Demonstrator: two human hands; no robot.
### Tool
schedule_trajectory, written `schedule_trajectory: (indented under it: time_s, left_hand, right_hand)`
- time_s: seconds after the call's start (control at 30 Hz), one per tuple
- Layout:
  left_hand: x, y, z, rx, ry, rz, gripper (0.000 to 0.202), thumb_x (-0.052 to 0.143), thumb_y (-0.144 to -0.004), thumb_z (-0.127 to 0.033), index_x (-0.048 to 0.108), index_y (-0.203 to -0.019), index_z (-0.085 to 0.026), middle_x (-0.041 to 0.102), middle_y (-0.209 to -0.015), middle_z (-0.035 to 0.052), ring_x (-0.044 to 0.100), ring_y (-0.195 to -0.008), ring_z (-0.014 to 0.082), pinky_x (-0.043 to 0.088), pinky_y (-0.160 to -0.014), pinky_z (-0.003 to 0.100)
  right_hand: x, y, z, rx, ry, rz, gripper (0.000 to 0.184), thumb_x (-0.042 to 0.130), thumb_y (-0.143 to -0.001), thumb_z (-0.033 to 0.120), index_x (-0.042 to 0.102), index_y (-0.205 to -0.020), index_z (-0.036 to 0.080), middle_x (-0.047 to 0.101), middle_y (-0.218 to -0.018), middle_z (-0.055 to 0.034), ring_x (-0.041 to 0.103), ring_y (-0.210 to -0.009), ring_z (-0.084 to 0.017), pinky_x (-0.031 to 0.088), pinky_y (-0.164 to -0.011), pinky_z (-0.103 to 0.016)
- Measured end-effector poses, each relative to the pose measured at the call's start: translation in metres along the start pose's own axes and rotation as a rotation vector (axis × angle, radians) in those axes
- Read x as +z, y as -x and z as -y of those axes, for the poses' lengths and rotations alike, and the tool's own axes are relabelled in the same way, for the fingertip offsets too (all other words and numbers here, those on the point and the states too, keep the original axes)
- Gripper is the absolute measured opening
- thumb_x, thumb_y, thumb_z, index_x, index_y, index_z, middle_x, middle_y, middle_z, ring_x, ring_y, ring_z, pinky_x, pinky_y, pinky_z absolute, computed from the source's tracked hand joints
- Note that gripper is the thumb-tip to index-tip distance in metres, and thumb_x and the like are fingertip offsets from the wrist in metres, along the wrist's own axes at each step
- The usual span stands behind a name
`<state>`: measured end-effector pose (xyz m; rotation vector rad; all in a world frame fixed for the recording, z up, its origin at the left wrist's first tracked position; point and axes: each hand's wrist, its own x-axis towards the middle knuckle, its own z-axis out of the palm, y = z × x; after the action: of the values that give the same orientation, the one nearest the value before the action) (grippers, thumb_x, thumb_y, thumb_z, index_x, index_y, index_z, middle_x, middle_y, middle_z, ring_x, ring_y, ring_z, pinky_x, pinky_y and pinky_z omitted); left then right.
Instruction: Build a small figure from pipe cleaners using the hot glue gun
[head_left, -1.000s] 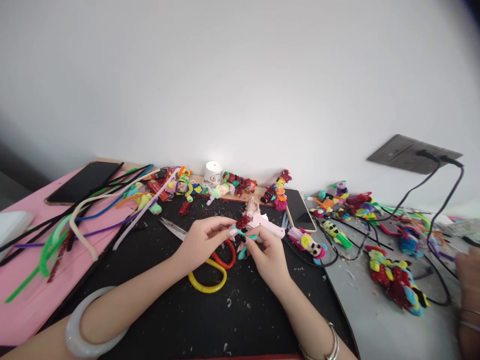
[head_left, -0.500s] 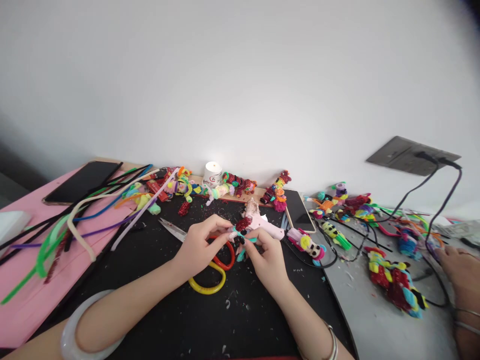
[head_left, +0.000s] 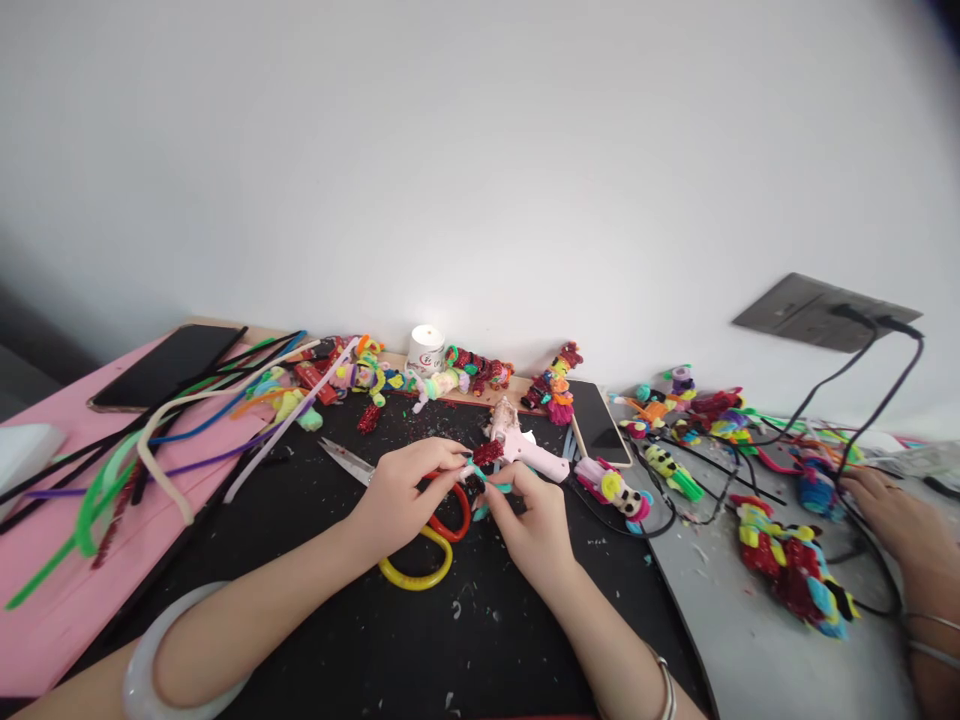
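Observation:
My left hand (head_left: pixel 405 490) and my right hand (head_left: pixel 534 525) meet above the black mat, fingers pinched on a small pipe-cleaner figure (head_left: pixel 489 454). Glittery red, black and turquoise parts of it show between the fingertips; the rest is covered. Under my left hand lie scissors (head_left: pixel 416 581) with a yellow and a red handle loop, blades pointing up and left. A pink glue gun (head_left: pixel 541 459) rests just beyond my right hand, its nozzle end stained brown.
Loose pipe cleaners (head_left: pixel 169 480) spread over the pink surface at left, near a dark phone (head_left: pixel 165 365). A paper cup (head_left: pixel 426 349) and finished dolls (head_left: pixel 559 385) line the wall. At right, a co-worker's hand (head_left: pixel 889 510) is among dolls and cables below a wall socket (head_left: pixel 810 312).
The co-worker's hand has moved left, toward the blue doll, shifting the cable. My hands have turned the figure slightly in their fingertips; less of its black part shows.

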<state>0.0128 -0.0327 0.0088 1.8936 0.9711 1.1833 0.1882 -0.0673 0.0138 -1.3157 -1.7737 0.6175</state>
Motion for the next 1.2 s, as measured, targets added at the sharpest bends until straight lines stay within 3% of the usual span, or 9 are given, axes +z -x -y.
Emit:
schedule_trajectory:
  time_s: [0.2, 0.3, 0.4, 0.53, 0.67, 0.77, 1.03, 1.2]
  left_hand:
    - [-0.002, 0.003, 0.003, 0.097, -0.059, 0.067, 0.015, 0.054, -0.085, -0.019, 0.068, -0.084, -0.022, 0.069, -0.103, 0.009, 0.063, -0.097, 0.0208, 0.046, -0.09, 0.032]
    - [-0.001, 0.003, 0.003, 0.083, -0.044, 0.058, 0.014, 0.054, -0.085, -0.019, 0.068, -0.082, -0.021, 0.069, -0.102, 0.0085, 0.063, -0.097, 0.0206, 0.046, -0.091, 0.032]
    - [0.0, -0.001, 0.004, -0.084, 0.093, -0.021, 0.008, 0.059, -0.083, -0.024, 0.065, -0.079, -0.02, 0.069, -0.093, 0.0068, 0.064, -0.087, 0.0195, 0.05, -0.082, 0.031]
    - [0.001, -0.008, 0.011, -0.344, 0.482, -0.056, 0.012, 0.065, -0.08, -0.029, 0.059, -0.08, -0.018, 0.065, -0.072, 0.0, 0.063, -0.069, 0.0144, 0.052, -0.069, 0.027]
    - [-0.001, -0.011, 0.016, -0.441, 0.764, -0.085, 0.015, 0.07, -0.077, -0.027, 0.058, -0.08, -0.017, 0.062, -0.07, -0.0031, 0.06, -0.066, 0.0089, 0.05, -0.066, 0.02]
    - [-0.002, -0.012, 0.016, -0.487, 0.942, -0.045, 0.017, 0.072, -0.076, -0.025, 0.058, -0.081, -0.017, 0.063, -0.072, -0.0024, 0.059, -0.065, 0.0076, 0.049, -0.064, 0.019]
    - [-0.003, -0.013, 0.011, -0.564, 1.218, 0.036, 0.018, 0.072, -0.075, -0.019, 0.054, -0.077, -0.015, 0.063, -0.072, -0.0001, 0.056, -0.06, 0.0064, 0.049, -0.059, 0.016]
    - [-0.003, -0.013, 0.012, -0.57, 1.218, 0.04, 0.015, 0.07, -0.077, -0.018, 0.055, -0.076, -0.015, 0.059, -0.067, -0.0014, 0.056, -0.06, 0.0073, 0.051, -0.059, 0.018]
  right_hand:
    - [0.002, 0.004, -0.001, -0.207, 0.185, -0.064, 0.013, 0.054, -0.086, 0.021, 0.058, -0.074, 0.021, 0.064, -0.066, -0.0039, 0.058, -0.064, -0.018, 0.044, -0.06, -0.029]
    - [0.003, 0.006, -0.001, -0.268, 0.205, -0.068, 0.007, 0.056, -0.086, 0.021, 0.06, -0.081, 0.02, 0.065, -0.069, -0.0052, 0.058, -0.066, -0.019, 0.045, -0.062, -0.03]
    - [0.001, 0.006, 0.002, -0.269, 0.12, -0.021, 0.015, 0.055, -0.086, 0.018, 0.06, -0.1, 0.021, 0.068, -0.076, -0.005, 0.06, -0.072, -0.02, 0.048, -0.068, -0.032]
    - [-0.004, 0.005, 0.006, -0.3, 0.022, -0.011, 0.032, 0.047, -0.086, 0.013, 0.054, -0.116, 0.022, 0.07, -0.092, -0.0049, 0.062, -0.088, -0.021, 0.049, -0.081, -0.037]
    - [-0.007, 0.003, 0.005, -0.271, 0.053, -0.122, 0.032, 0.049, -0.084, 0.013, 0.054, -0.114, 0.022, 0.066, -0.105, -0.007, 0.06, -0.099, -0.022, 0.047, -0.087, -0.037]
    - [-0.007, 0.001, 0.002, -0.248, 0.072, -0.157, 0.03, 0.053, -0.083, 0.014, 0.055, -0.111, 0.022, 0.065, -0.105, -0.0074, 0.06, -0.1, -0.022, 0.047, -0.088, -0.037]
    - [-0.005, 0.003, 0.004, -0.174, -0.033, -0.027, 0.017, 0.048, -0.086, 0.016, 0.06, -0.097, 0.019, 0.066, -0.077, -0.0033, 0.063, -0.07, -0.016, 0.05, -0.067, -0.027]
    - [-0.006, 0.006, 0.01, -0.303, -0.016, 0.07, 0.012, 0.049, -0.084, 0.018, 0.06, -0.089, 0.019, 0.063, -0.07, -0.0021, 0.058, -0.062, -0.015, 0.047, -0.06, -0.026]
